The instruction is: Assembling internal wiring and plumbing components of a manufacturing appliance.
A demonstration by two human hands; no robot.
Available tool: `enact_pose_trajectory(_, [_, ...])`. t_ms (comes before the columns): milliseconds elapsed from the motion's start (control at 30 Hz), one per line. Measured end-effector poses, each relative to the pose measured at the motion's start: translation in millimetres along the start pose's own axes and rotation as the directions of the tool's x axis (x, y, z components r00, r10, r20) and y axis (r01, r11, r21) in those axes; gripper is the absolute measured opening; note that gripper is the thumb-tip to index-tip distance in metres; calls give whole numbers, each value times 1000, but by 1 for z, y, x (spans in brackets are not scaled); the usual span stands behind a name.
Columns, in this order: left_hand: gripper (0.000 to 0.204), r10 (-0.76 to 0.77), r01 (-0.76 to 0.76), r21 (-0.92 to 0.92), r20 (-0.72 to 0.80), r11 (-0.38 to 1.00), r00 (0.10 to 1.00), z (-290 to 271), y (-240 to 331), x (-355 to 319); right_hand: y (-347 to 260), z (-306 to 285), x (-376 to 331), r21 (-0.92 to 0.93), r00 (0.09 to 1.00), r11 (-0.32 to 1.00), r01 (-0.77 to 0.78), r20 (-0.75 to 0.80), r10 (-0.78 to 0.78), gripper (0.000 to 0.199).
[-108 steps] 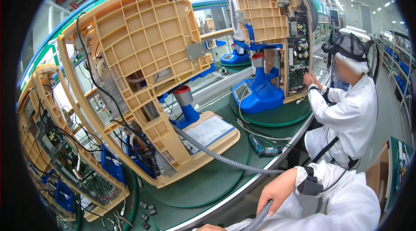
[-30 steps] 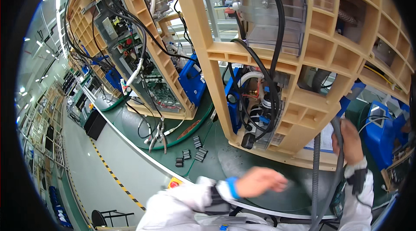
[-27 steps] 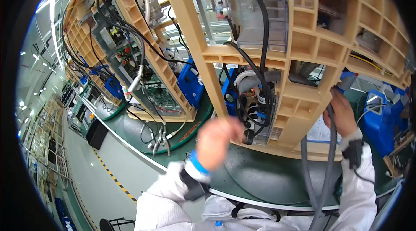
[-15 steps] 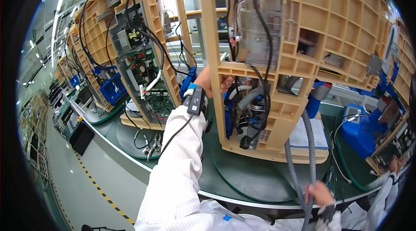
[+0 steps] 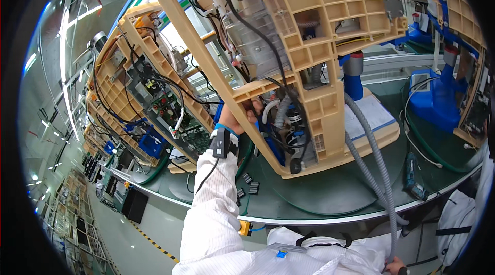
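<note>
A tall beige ribbed machine frame [image 5: 330, 120] stands on the bench, with black cables, clear plastic parts and a grey corrugated tube inside. My left hand [image 5: 230, 120] reaches behind its left post, fingers curled around into the lower opening; the post hides part of the hand. A blue part [image 5: 273, 146] lies just below those fingers. From the right side of the frame a long grey corrugated hose [image 5: 379, 159] hangs over the bench edge in two runs. At the lower edge, my right hand [image 5: 395, 264] closes on the hose's low end, mostly cut off by the picture.
A similar unit with an exposed circuit board [image 5: 183, 125] stands to the left. Several small dark cylinders [image 5: 251, 184] lie on the green bench. Papers [image 5: 368, 117], a dark handheld tool [image 5: 414, 179] and a blue machine part [image 5: 435, 99] are on the right.
My view has tilted and shifted right. My right hand has moved down along the hose to the picture's lower edge. My left hand stays at the post.
</note>
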State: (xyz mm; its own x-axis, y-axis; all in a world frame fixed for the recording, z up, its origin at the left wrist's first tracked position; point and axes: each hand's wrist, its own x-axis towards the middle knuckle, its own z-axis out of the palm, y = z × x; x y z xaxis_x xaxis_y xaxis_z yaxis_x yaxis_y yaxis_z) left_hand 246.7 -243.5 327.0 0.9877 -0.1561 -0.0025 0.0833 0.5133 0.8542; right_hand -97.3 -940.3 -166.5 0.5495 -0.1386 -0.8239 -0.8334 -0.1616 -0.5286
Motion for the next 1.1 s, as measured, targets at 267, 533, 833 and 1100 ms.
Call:
enact_pose_trajectory(267, [51, -295, 269, 334, 30, 903, 955, 85, -54, -18, 17, -13, 33, -194, 930, 981, -9, 359, 80, 35])
enact_pose_trajectory(533, [52, -278, 145, 733, 63, 665, 958, 131, -78, -1, 72, -15, 34, -114, 967, 986, 123, 236, -93, 36])
enact_pose_trajectory(833, [41, -167, 166, 11, 109, 986, 980, 137, -127, 28, 157, -12, 6, -550, 746, 517, 655, 577, -332, 43])
enact_pose_trajectory(1100, [31, 109, -130, -76, -242, 989, 964, 145, -138, -12, -17, -64, -133, 721, 878, 519, 459, -278, -390, 26])
